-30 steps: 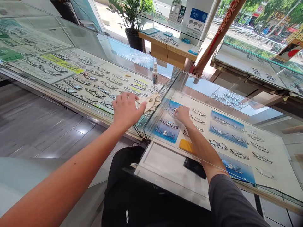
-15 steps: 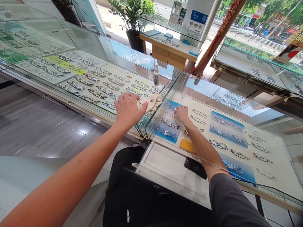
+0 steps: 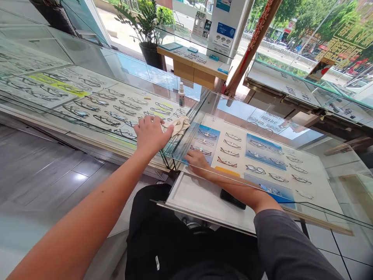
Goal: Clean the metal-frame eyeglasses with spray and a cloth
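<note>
My left hand (image 3: 153, 134) rests on the glass counter top, fingers spread and thumb out. Beside its thumb lies a crumpled beige cloth (image 3: 181, 125); the hand is not gripping it. My right hand (image 3: 197, 161) reaches under the glass into the right display case, its fingers bent at the lower left of a blue card (image 3: 214, 136). Several pairs of eyeglasses (image 3: 205, 134) lie in a column on that card. The hand covers the card's lowest part, so what its fingertips hold is hidden. More eyeglasses (image 3: 227, 161) lie in a column to the right.
A white spray bottle (image 3: 181, 95) stands on the left counter. A yellow block (image 3: 227, 172) and a black phone (image 3: 232, 199) lie near my right forearm, by a pulled-out white drawer (image 3: 189, 194). Glass edges (image 3: 177, 149) meet between the cases. Potted plants stand behind.
My right hand has moved down and left along the blue card, from the upper pairs to its lower corner. My left hand keeps its place by the cloth. The view has shifted slightly.
</note>
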{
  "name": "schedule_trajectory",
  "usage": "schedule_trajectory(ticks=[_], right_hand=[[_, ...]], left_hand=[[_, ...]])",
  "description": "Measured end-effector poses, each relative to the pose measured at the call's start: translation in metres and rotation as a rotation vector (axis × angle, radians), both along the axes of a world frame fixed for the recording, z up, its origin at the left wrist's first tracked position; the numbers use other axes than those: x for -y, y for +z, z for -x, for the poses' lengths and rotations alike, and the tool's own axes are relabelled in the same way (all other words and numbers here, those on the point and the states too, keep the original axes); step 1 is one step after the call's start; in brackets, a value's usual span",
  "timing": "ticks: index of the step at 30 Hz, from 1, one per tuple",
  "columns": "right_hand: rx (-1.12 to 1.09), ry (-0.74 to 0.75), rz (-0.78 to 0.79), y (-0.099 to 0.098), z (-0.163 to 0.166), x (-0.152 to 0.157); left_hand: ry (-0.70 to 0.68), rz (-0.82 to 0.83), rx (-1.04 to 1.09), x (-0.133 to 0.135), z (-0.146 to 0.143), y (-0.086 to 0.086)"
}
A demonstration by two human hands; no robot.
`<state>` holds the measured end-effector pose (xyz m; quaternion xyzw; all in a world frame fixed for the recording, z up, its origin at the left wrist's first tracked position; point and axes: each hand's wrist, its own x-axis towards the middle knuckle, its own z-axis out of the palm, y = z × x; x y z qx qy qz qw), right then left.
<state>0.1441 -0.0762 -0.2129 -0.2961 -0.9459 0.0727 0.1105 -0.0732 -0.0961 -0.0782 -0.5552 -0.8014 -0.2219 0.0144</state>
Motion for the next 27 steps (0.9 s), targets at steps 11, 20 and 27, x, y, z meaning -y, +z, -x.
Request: schedule_trajectory(ticks=[11,20,27], right_hand=[[0.277,0.182,0.313,0.087,-0.094,0.105],[0.094,-0.321,0.32,0.138,-0.255,0.228],[-0.025,-0.674,-0.043,0.08,-0.304,0.251]], left_hand=[[-0.026,-0.026,0.081,0.008,-0.005,0.007],[-0.174,-0.038,0.128,0.021,0.009,0.005],[-0.221,-0.051,0.048,0.045,0.003,-0.003]])
